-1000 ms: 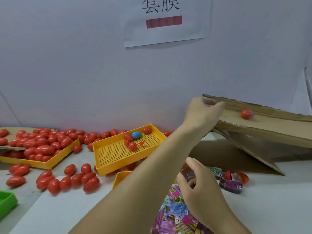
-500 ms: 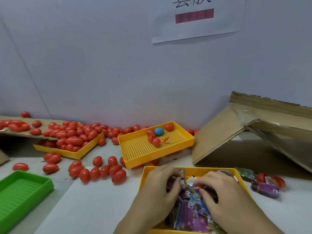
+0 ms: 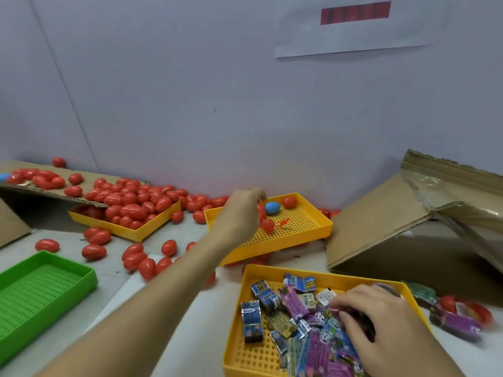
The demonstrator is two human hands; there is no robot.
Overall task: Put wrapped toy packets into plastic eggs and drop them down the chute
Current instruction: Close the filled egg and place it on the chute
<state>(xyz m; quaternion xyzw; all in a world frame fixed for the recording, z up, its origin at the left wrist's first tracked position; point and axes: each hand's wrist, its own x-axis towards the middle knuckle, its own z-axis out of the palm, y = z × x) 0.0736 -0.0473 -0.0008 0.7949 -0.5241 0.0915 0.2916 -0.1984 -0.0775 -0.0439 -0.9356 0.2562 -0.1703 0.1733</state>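
Note:
My left hand [image 3: 239, 213] reaches into the middle yellow tray [image 3: 299, 240], its fingers curled onto a red egg [image 3: 268, 225] beside a blue egg [image 3: 272, 208]. My right hand [image 3: 378, 325] is in the near yellow tray [image 3: 245, 349] of wrapped toy packets [image 3: 295, 303], with its fingertips pinching a purple packet under the palm. The cardboard chute [image 3: 386, 213] slopes down at the right, and no egg shows on it.
Several red eggs [image 3: 130, 205] fill a yellow tray and a cardboard ramp at the far left, and more lie loose on the table. A green tray [image 3: 40, 289] sits near left. Loose packets and red egg halves [image 3: 460, 317] lie at the right of the packet tray.
My left hand left the chute, passed through the packet tray and now reaches the egg tray. The right hand stays among the packets. The view has shifted left and down.

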